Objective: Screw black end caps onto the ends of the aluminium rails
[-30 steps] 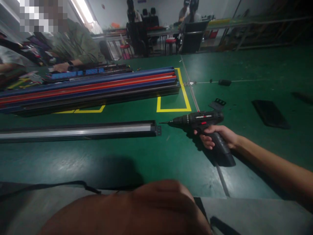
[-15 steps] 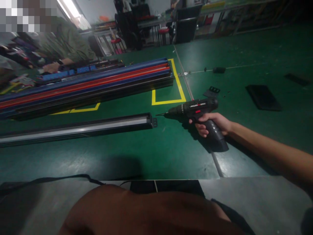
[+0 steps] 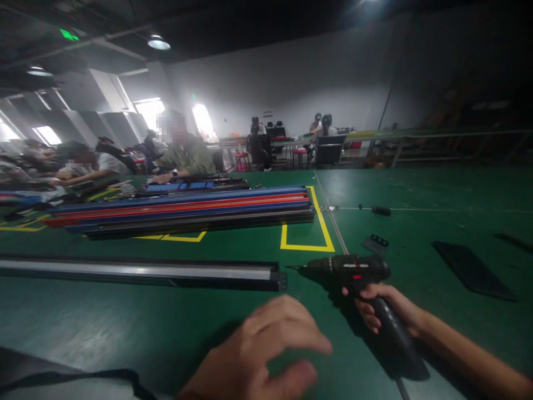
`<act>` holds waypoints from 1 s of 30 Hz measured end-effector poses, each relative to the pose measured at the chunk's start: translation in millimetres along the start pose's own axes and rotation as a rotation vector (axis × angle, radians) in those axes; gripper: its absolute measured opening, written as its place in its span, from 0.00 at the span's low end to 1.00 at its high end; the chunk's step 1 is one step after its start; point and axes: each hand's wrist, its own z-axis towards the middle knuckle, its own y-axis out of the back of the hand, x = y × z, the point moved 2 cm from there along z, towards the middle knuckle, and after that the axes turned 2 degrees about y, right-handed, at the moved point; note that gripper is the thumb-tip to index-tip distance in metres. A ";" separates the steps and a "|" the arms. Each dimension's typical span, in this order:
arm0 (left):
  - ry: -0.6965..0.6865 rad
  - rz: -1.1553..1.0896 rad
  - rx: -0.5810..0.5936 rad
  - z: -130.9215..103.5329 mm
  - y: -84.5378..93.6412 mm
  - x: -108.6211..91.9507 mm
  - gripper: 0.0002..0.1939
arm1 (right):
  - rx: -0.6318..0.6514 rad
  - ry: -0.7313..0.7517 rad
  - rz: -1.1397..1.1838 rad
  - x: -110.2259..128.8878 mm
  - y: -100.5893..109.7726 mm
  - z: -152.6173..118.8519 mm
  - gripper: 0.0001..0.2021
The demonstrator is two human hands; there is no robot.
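My right hand (image 3: 387, 305) is wrapped round the handle of a black cordless drill (image 3: 350, 272), its bit pointing left. The bit's tip is close to the end of a long dark profile (image 3: 233, 281) with a pale strip along its length. A small dark end piece (image 3: 283, 281) with holes sits at that end; whether the bit touches it I cannot tell. In front of the profile, my left hand (image 3: 266, 344) hovers, slightly blurred, with fingers bent and thumb apart, holding nothing.
Blue, red and black profiles (image 3: 200, 208) lie stacked behind on the green table (image 3: 137, 322). A dark flat plate (image 3: 470, 269) and small plate with holes (image 3: 376, 243) lie to the right. A person in a green sleeve (image 3: 195, 158) sits across the table.
The view has tilted up, showing more of the room. My left hand has come up from the bottom edge toward the profile's end. My right hand still holds the drill.
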 end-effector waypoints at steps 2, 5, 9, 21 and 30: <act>0.181 0.130 -0.096 6.3 16.4 29.8 0.17 | -0.025 0.022 -0.025 3.7 -4.4 -1.6 0.19; 0.424 0.405 -0.040 -23.0 34.4 82.5 0.18 | -0.078 0.076 -0.118 15.1 -14.2 -5.5 0.19; 0.693 0.658 -0.002 -84.3 52.5 142.9 0.21 | -0.278 0.181 -0.511 37.6 -27.7 -19.8 0.09; 0.737 0.677 0.121 -115.5 83.7 176.9 0.20 | -0.833 0.338 -1.750 42.9 -5.6 -86.1 0.19; 0.720 0.690 0.120 -110.0 78.0 172.0 0.22 | -0.802 0.066 -1.857 53.9 28.9 -94.6 0.16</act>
